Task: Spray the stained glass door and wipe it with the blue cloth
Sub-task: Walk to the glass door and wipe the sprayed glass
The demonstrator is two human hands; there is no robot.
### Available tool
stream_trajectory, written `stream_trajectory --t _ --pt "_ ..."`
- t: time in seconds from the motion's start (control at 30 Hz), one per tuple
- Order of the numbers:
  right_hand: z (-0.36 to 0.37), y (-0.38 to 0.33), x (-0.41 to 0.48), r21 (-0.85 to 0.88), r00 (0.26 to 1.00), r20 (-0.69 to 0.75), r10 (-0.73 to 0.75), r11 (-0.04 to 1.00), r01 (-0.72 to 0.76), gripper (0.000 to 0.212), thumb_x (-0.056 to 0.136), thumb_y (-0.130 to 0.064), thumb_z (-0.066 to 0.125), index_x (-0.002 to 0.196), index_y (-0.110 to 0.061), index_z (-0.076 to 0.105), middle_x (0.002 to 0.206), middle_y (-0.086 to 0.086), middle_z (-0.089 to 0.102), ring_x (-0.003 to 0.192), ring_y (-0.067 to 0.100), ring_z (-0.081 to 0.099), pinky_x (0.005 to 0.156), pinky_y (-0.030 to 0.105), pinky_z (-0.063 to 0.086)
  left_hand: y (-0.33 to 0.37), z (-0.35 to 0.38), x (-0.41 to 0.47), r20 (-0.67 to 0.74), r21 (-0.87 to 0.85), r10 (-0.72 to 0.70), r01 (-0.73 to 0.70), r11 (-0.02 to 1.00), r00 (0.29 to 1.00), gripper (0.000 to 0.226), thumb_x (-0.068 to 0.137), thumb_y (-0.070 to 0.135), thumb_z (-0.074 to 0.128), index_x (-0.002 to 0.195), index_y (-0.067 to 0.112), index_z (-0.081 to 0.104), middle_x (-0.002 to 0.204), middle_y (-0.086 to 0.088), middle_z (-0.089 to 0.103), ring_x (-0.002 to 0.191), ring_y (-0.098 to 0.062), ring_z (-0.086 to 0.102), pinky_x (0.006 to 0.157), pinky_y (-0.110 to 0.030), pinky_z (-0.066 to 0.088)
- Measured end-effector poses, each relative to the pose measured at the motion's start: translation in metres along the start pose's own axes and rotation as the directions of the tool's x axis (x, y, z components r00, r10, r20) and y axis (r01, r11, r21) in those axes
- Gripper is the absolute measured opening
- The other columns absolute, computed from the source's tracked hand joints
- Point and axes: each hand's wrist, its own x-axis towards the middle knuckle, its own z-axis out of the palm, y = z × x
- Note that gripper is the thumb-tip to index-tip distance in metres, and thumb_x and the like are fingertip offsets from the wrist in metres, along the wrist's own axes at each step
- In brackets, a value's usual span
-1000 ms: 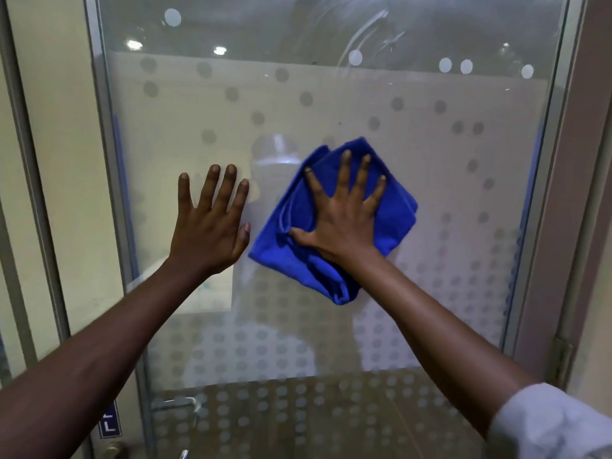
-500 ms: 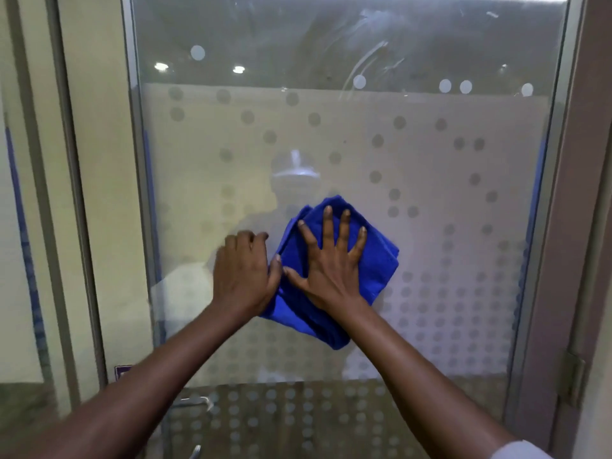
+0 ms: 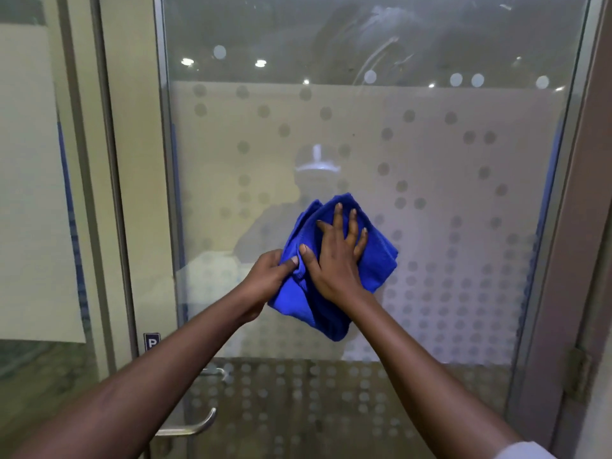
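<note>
The glass door [image 3: 430, 193] fills the view, frosted with rows of dots, and streaky smears show on its clear upper band. A folded blue cloth [image 3: 377, 260] lies flat against the glass at mid height. My right hand [image 3: 334, 256] presses on the cloth with fingers spread. My left hand [image 3: 268, 279] pinches the cloth's left edge between thumb and fingers. No spray bottle is in view.
A metal lever handle [image 3: 192, 425] juts from the door's lower left. The metal door frame [image 3: 165, 193] runs down the left, beside a fixed glass panel [image 3: 33, 193]. A brown jamb with a hinge [image 3: 578, 372] borders the right side.
My right hand slid the cloth down the glass. My left hand left the glass, where it lay flat and open, and closed on the cloth's left edge. The view shifted rightward and down.
</note>
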Motion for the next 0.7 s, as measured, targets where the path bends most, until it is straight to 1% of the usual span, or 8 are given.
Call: stream_trajectory --t 0.1,0.17,0.23,0.3,0.4,0.5,0.57,0.7 --pt "-0.009 -0.013 -0.020 0.330 0.997 0.073 0.015 0.943 -0.038 0.103 0.080 -0.084 0.024 0.149 -0.006 0.025 0.149 0.013 0.041 0.150 0.021 -0.014 0.117 0.051 -0.009 0.004 -0.004 -0.011 -0.074 -0.151 0.011 -0.022 0.988 0.997 0.026 0.100 0.024 0.054 0.089 0.003 0.065 0.078 -0.009 0.073 0.069 -0.023 0.069 0.057 -0.028 0.055" --pt "-0.013 -0.025 -0.029 0.390 0.980 0.197 -0.007 0.918 -0.072 0.089 0.070 -0.092 0.026 0.114 -0.019 0.052 0.154 0.014 0.036 0.150 0.025 -0.009 0.115 0.056 0.000 0.007 -0.009 -0.016 -0.100 -0.192 0.018 -0.037 0.981 0.995 0.024 0.099 0.025 0.056 0.085 0.007 0.064 0.072 -0.006 0.071 0.063 -0.021 0.067 0.054 -0.029 0.055" --pt "-0.012 -0.037 -0.036 0.383 0.961 0.276 0.016 0.915 -0.125 0.054 0.077 -0.076 0.050 0.088 -0.022 0.050 0.158 0.016 0.030 0.150 0.028 -0.002 0.115 0.059 0.012 0.011 -0.016 -0.024 -0.098 -0.191 0.019 -0.038 0.981 0.995 0.023 0.097 0.025 0.057 0.086 0.006 0.063 0.072 -0.007 0.070 0.062 -0.019 0.066 0.054 -0.028 0.054" --pt "-0.007 -0.046 -0.041 0.437 0.957 0.286 0.054 0.881 -0.181 0.034 0.090 -0.046 0.062 0.099 -0.013 0.058 0.153 0.018 0.036 0.150 0.028 0.007 0.114 0.056 0.022 0.012 -0.024 -0.033 -0.099 -0.182 -0.003 -0.015 0.983 0.995 0.026 0.097 0.026 0.056 0.090 0.003 0.063 0.074 -0.008 0.070 0.064 -0.019 0.067 0.056 -0.027 0.055" --pt "0.003 -0.060 -0.052 0.488 0.945 0.326 0.041 0.848 -0.205 0.030 0.097 -0.026 0.055 0.119 -0.005 0.060 0.146 0.019 0.041 0.145 0.024 0.021 0.111 0.031 0.027 0.009 -0.036 -0.050 -0.150 -0.176 -0.061 0.034 0.984 0.987 0.028 0.098 0.025 0.054 0.090 0.000 0.065 0.075 -0.010 0.070 0.064 -0.019 0.067 0.058 -0.027 0.055" --pt "0.011 -0.080 -0.067 0.566 0.951 0.289 0.111 0.781 -0.264 0.015 0.097 -0.016 0.050 0.087 -0.009 0.059 0.103 0.010 0.062 0.098 0.023 0.055 0.080 0.027 0.039 0.000 -0.049 -0.066 -0.253 -0.149 -0.162 0.127 0.981 0.954 0.028 0.099 0.023 0.055 0.088 -0.002 0.061 0.078 -0.016 0.065 0.061 -0.019 0.063 0.056 -0.027 0.051" --pt "0.013 -0.094 -0.076 0.619 0.922 0.309 0.234 0.687 -0.382 0.022 0.098 -0.018 0.047 0.077 -0.014 0.053 0.076 -0.001 0.059 0.069 0.015 0.051 0.059 0.025 0.038 -0.007 -0.061 -0.078 -0.353 -0.138 -0.253 0.217 0.966 0.901 0.023 0.098 0.017 0.058 0.089 -0.004 0.059 0.079 -0.019 0.063 0.060 -0.023 0.062 0.055 -0.028 0.050" --pt "0.020 -0.130 -0.097 0.682 0.923 0.341 0.179 0.629 -0.373 0.021 0.099 -0.027 0.045 0.079 -0.024 0.050 0.069 -0.010 0.055 0.057 -0.005 0.051 0.051 0.011 0.038 -0.014 -0.084 -0.101 -0.480 -0.133 -0.373 0.354 0.926 0.794 0.017 0.094 0.008 0.061 0.083 -0.004 0.057 0.072 -0.019 0.062 0.054 -0.024 0.060 0.044 -0.024 0.048"
